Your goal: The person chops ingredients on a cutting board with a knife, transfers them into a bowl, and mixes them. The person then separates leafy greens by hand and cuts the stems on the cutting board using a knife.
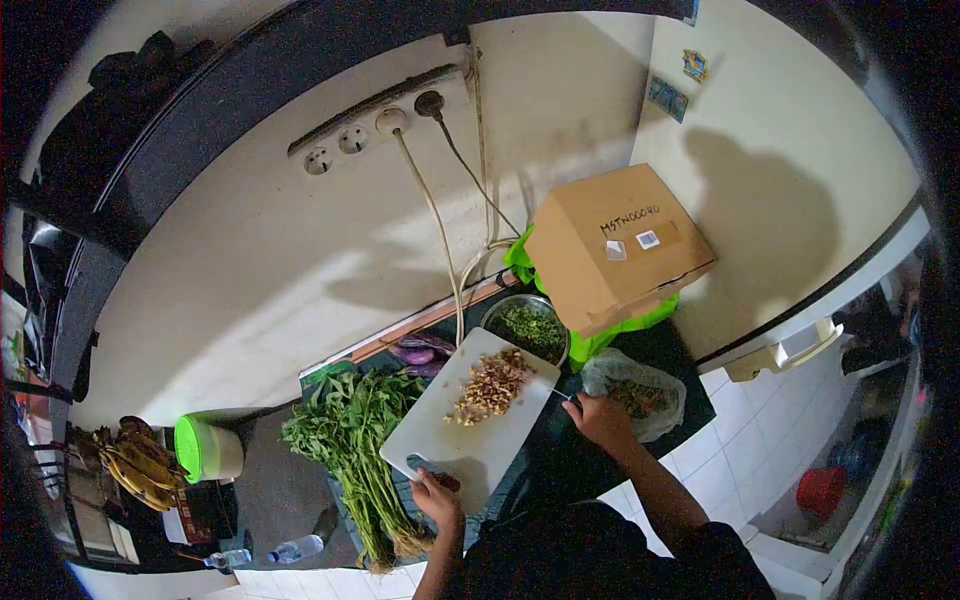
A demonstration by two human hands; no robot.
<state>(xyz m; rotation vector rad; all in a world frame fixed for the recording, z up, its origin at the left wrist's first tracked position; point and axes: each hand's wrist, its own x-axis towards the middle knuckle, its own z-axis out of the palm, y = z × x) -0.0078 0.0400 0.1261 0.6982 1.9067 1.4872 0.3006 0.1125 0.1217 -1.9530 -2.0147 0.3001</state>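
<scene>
My left hand (437,500) is closed around the near end of a white cutting board (490,445), by its handle hole. Chopped brown and pale pieces (490,387) lie heaped toward the board's far end. A small reddish-brown patch shows beside my left fingers; what it is I cannot make out. My right hand (602,420) grips a knife (562,394) at the board's right edge, most of its handle hidden in my fist. Just beyond the board stands a metal bowl (490,318) of chopped greens (530,330). The board's far end overlaps the bowl's near side in view.
Leafy green stalks (365,440) and purple eggplants (418,350) lie left of the board. A plastic bag of scraps (640,395) sits right, below a cardboard box (620,245). Farther left are bananas (140,465), a green-lidded tub (208,448) and plastic bottles (297,549). Cords (430,200) hang behind.
</scene>
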